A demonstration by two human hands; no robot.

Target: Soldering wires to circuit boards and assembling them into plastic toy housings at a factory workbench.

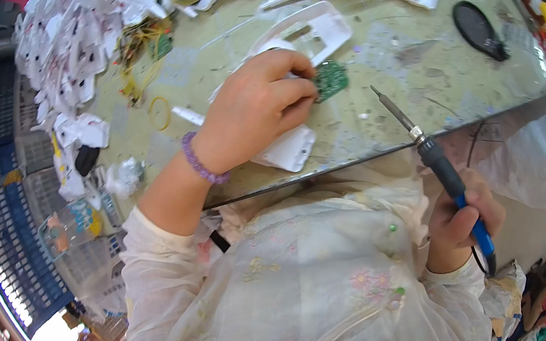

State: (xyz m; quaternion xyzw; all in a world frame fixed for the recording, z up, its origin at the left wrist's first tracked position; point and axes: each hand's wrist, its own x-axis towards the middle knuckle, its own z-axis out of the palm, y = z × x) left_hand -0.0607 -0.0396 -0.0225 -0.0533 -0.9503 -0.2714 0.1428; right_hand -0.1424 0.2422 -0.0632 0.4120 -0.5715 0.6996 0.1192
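Observation:
My left hand, with a purple bead bracelet at the wrist, is closed at the fingertips on the edge of a small green circuit board. Under and around that hand lie white plastic housing parts: a frame with openings beyond it and a white end piece below it. Whether they are one part is hidden by the hand. My right hand grips the blue handle of a soldering iron in front of the table edge. The iron's bare tip points up and left toward the board, apart from it.
White plastic housings are heaped at the far left. Beside them lie thin yellow wires. A black oval part rests at the back right of the worktable. Blue plastic crates stand at left, below the table.

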